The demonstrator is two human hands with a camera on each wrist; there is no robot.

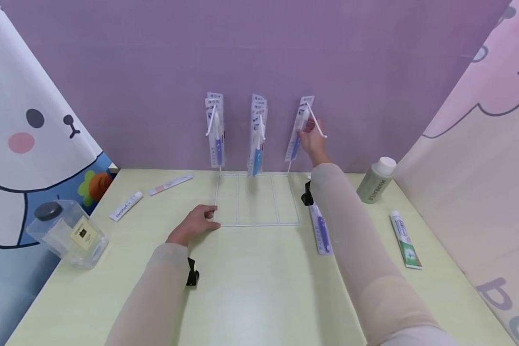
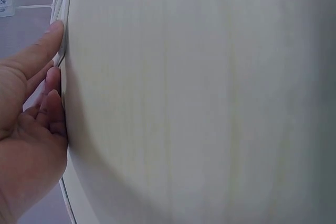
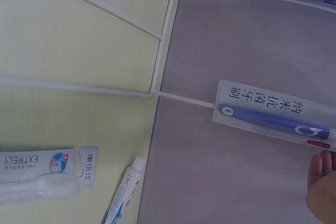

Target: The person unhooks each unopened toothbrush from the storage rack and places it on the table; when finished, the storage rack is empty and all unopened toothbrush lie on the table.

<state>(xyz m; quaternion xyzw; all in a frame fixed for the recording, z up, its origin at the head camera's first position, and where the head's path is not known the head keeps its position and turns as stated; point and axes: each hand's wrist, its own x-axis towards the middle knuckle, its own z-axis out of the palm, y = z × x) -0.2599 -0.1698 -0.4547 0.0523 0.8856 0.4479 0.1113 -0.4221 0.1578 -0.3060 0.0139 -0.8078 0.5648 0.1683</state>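
A white wire display rack [image 1: 259,225] stands on the table, its hooks hung with packaged toothbrushes. My left hand [image 1: 194,223] grips the front left corner of its base. In the left wrist view, that hand's fingers [image 2: 44,51] lie at the thin white wire. My right hand [image 1: 313,142] reaches up to the right hook [image 1: 316,120] and holds the edge of a toothbrush pack [image 1: 295,137] hanging there. The right wrist view shows this purple toothbrush pack [image 3: 273,116] with only part of the hand at its edge. More toothbrush packs hang on the left hook [image 1: 215,132] and the middle hook [image 1: 257,137].
Another toothbrush pack [image 1: 321,230] lies beside the rack, partly under my right sleeve. To the right are a grey-green bottle [image 1: 375,181] and a toothpaste tube [image 1: 405,240]. Leftward stand a clear dispenser bottle [image 1: 75,235], a small tube [image 1: 126,205] and a slim box [image 1: 170,184]. A purple backdrop [image 1: 155,96] rises behind.
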